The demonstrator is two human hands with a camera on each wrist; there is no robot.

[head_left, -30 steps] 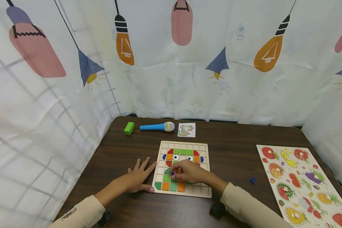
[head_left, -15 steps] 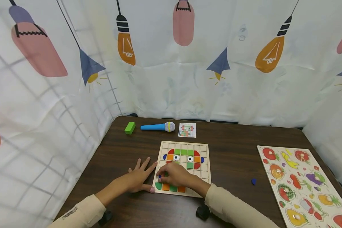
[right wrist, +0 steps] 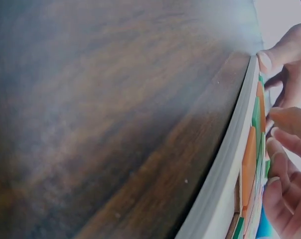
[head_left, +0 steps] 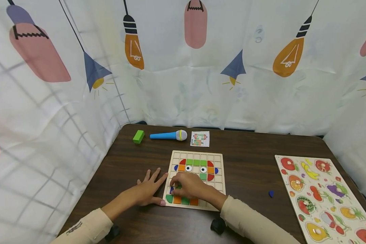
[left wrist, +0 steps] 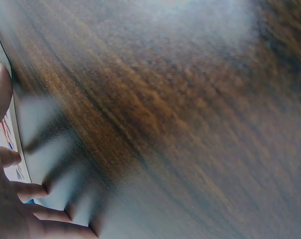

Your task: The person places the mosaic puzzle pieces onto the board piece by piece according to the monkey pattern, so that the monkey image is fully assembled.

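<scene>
A wooden grid board (head_left: 218, 186) lies on the table, bearing red, green, orange and blue tiles plus two eye tiles. Over its lower left part, my right hand (head_left: 187, 185) pinches a small blue piece (head_left: 171, 190) between thumb and fingers, near the left edge squares. That hand covers several tiles in the middle. Fingers spread, my left hand (head_left: 150, 191) rests on the table beside the board; its thumb and index finger touch the left edge. In the right wrist view the fingertips (right wrist: 277, 181) hover close above the tiles, and the piece cannot be made out.
Behind the board lie a pattern card (head_left: 199, 139), a blue toy microphone (head_left: 167, 136) and a green block (head_left: 138, 137). To the right are a loose blue piece (head_left: 271, 194) and a fruit puzzle board (head_left: 320, 193). A printed curtain (head_left: 183, 91) hangs behind the table.
My right hand has moved left across the board with the blue piece, from the middle columns to the left edge column. My left hand has stayed in place.
</scene>
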